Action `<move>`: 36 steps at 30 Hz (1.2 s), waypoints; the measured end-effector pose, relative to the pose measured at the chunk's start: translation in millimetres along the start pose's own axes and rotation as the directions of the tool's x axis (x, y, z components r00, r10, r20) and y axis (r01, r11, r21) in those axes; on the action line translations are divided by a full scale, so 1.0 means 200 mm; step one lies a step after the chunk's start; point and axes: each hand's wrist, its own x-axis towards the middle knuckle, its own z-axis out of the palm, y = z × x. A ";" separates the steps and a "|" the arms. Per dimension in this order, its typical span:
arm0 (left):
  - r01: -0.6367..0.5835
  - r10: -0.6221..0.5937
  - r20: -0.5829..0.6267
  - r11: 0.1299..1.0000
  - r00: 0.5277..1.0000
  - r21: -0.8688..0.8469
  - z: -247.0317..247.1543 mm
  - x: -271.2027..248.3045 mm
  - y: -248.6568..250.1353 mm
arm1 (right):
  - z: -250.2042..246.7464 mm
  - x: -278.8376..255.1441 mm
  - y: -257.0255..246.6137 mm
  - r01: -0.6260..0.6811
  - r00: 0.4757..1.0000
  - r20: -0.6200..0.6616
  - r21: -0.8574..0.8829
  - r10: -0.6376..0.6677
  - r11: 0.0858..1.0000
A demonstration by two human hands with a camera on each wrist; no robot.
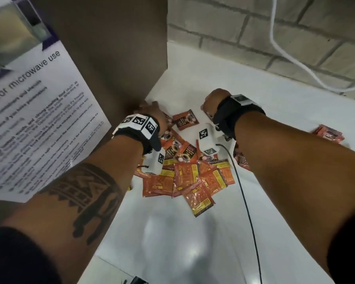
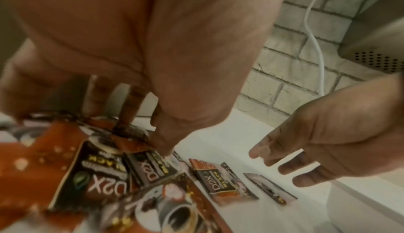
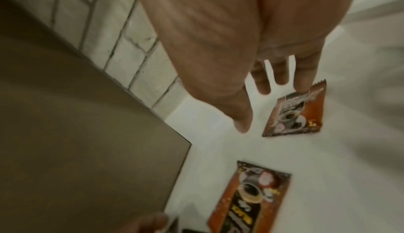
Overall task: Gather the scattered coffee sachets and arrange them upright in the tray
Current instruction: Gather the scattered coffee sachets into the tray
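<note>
Counter: glossy white countertop, grey brick wall behind.
Cabinet: brown flat-sided panel at left, printed white paper notice stuck on it.
Cable: white cord hanging down the wall.
Sachets: loose overlapping pile of orange-brown foil coffee sachets between the forearms; a few lie singly beyond it.
Left hand: fingers bent down onto the pile's far edge beside the panel; grip unclear through blur.
Right hand: fingers straight, spread, one fingertip touching a single sachet; holding nothing.
</note>
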 end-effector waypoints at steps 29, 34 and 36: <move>-0.111 0.108 -0.026 0.979 0.994 -0.169 -0.06 0.06 -0.07 | 0.09 0.00 -0.22 -0.037 0.994 0.104 0.153 0.021 0.987; -0.208 0.173 -0.150 0.942 0.973 -0.262 -0.10 0.04 -0.07 | 0.12 0.01 -0.19 -0.048 0.997 0.070 0.133 0.039 0.990; -0.256 0.190 -0.226 0.915 0.955 -0.313 -0.15 0.00 -0.05 | 0.13 0.00 -0.18 -0.067 0.998 0.028 0.119 0.064 0.991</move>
